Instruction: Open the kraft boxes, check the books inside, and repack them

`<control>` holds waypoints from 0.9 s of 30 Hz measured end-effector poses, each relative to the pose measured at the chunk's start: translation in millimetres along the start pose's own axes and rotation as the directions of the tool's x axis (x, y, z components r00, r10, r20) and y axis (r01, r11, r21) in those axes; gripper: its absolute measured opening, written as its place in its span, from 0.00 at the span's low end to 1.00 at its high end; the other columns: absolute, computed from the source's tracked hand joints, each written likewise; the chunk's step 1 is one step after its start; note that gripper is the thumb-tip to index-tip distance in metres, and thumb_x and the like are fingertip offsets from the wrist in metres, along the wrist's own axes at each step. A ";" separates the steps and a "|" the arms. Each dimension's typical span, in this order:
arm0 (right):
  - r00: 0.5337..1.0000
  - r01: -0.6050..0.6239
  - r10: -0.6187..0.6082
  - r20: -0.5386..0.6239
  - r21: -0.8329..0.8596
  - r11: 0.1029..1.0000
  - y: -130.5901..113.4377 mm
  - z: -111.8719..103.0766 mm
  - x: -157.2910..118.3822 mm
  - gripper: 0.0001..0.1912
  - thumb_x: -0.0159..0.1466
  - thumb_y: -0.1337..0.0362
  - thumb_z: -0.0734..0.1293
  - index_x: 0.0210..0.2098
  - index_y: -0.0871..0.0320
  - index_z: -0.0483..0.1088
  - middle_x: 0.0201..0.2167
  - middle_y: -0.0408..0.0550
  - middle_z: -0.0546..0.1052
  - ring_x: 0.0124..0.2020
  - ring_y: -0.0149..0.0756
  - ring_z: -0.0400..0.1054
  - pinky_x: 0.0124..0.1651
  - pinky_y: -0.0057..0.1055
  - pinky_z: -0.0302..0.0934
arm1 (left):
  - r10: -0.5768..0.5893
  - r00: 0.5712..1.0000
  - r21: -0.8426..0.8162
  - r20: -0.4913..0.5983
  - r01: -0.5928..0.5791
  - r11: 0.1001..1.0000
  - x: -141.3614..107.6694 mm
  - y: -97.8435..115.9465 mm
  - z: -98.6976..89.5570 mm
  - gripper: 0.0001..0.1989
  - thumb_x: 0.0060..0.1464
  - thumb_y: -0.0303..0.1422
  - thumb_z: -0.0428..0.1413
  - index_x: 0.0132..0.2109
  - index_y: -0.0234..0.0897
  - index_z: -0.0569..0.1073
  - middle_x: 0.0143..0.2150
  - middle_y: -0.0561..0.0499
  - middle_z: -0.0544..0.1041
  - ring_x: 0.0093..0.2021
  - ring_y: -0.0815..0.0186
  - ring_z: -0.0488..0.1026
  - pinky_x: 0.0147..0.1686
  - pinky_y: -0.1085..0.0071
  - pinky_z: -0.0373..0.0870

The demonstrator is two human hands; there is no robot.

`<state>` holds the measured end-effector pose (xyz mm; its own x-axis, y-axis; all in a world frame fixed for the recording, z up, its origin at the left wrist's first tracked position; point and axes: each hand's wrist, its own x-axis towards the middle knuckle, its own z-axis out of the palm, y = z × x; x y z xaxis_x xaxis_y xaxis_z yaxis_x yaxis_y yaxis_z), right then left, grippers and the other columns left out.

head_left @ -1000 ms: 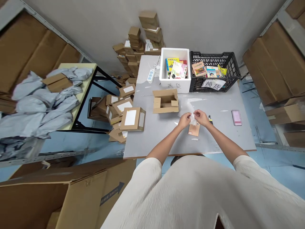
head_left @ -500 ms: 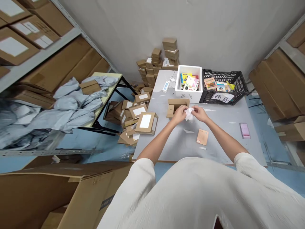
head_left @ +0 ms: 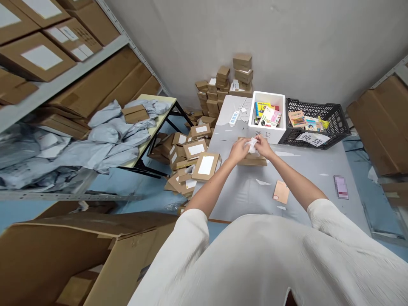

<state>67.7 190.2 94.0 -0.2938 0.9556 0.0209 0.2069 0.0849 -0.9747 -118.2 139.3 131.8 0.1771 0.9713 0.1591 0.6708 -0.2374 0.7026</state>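
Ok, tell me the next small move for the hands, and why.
Probably lower the crumpled white material into the cardboard box: the left hand and right hand hold it between them, and from this view they appear to be over the box.

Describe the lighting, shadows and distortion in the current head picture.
Head view: soft, fairly even light; a faint shadow on the table below the cardboard box; apparent wide-angle stretching towards the edges; pixelation masking the pink item.
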 end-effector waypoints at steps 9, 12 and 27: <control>0.992 -0.012 0.101 0.079 -0.727 0.686 35.8 -2.5 -13.0 0.22 0.68 0.69 0.62 0.59 0.59 0.77 0.52 0.57 0.79 0.52 0.50 0.72 0.59 0.43 0.68 | -0.223 0.964 0.230 0.145 0.186 0.955 11.7 -34.4 50.4 0.13 0.69 0.35 0.55 0.52 0.46 0.84 0.56 0.43 0.78 0.57 0.51 0.76 0.59 0.56 0.72; 0.979 0.069 0.099 0.179 -0.744 0.664 40.6 0.1 -21.0 0.28 0.69 0.72 0.61 0.67 0.60 0.71 0.58 0.59 0.78 0.57 0.50 0.72 0.61 0.42 0.68 | -0.259 0.949 0.205 0.180 0.221 0.953 17.7 -47.1 68.9 0.13 0.67 0.31 0.55 0.50 0.43 0.84 0.54 0.44 0.81 0.57 0.52 0.77 0.59 0.59 0.72; 0.927 0.235 0.119 0.356 -0.798 0.555 29.9 -5.2 -43.7 0.23 0.72 0.71 0.60 0.59 0.58 0.81 0.59 0.58 0.80 0.59 0.51 0.72 0.65 0.44 0.63 | -0.227 0.923 0.306 0.310 0.130 0.943 8.2 -41.5 73.1 0.27 0.62 0.27 0.55 0.66 0.46 0.78 0.68 0.41 0.77 0.71 0.45 0.69 0.74 0.46 0.55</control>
<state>91.5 152.4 65.1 -0.5795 0.7957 -0.1759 0.7907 0.4967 -0.3580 -92.0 155.8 53.2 0.2344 0.9450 -0.2280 0.8758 -0.1034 0.4715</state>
